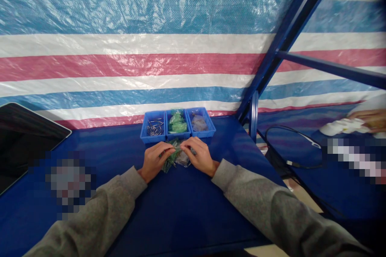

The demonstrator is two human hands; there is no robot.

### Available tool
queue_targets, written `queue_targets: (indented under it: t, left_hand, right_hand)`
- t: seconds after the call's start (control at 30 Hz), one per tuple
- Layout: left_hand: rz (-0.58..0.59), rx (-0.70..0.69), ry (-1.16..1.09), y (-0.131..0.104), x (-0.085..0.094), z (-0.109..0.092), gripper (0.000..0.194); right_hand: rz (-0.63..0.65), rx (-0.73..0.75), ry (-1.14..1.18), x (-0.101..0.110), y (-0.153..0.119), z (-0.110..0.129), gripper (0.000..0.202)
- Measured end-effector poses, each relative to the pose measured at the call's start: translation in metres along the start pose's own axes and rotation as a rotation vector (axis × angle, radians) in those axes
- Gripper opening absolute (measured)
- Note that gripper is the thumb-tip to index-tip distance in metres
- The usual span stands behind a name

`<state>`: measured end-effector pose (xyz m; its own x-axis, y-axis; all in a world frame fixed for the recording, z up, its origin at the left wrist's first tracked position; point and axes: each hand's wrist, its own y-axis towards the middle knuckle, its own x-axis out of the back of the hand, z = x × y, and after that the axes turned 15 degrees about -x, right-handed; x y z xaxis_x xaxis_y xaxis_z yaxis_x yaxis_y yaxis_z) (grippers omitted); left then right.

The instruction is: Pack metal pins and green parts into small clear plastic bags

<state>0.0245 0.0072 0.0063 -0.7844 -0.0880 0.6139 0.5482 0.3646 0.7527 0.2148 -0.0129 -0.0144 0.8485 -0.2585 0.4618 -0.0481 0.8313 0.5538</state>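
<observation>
My left hand (155, 160) and my right hand (200, 156) meet over the blue table, thumbs and fingertips pinched. Between them stretches a small translucent plastic bag (177, 147), partly covered by the fingers. Under the hands lies a pile of green plastic packets (169, 163), with clear packets (183, 159) beside it. Just beyond stand three blue bins in a row. Thin metal pieces, like pins or screws, fill the left bin (153, 140). The middle bin (178, 135) holds green packets, and the right bin (208, 133) has clear ones.
A dark-screened device (27, 144) stands on the left side of the table (181, 217). Blue metal framing (271, 60) rises at the right. Past it are a black cable (297, 166) and another person's hand (374, 119) near white material. Striped plastic sheeting (135, 64) hangs behind.
</observation>
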Motion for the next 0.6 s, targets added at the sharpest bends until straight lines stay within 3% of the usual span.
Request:
queue_targets:
  t: [0.37,0.6]
  left_hand:
    - [-0.078,-0.045,-0.011,-0.0027,-0.0015,0.0004,0.010]
    - [-0.038,-0.026,-0.004,-0.0033,-0.0001,-0.0019,0.015]
  right_hand:
    - [0.043,0.003,-0.032,0.0000,0.0002,-0.0022,0.013]
    - [0.042,0.021,-0.050,0.0000,0.0005,-0.0022,0.012]
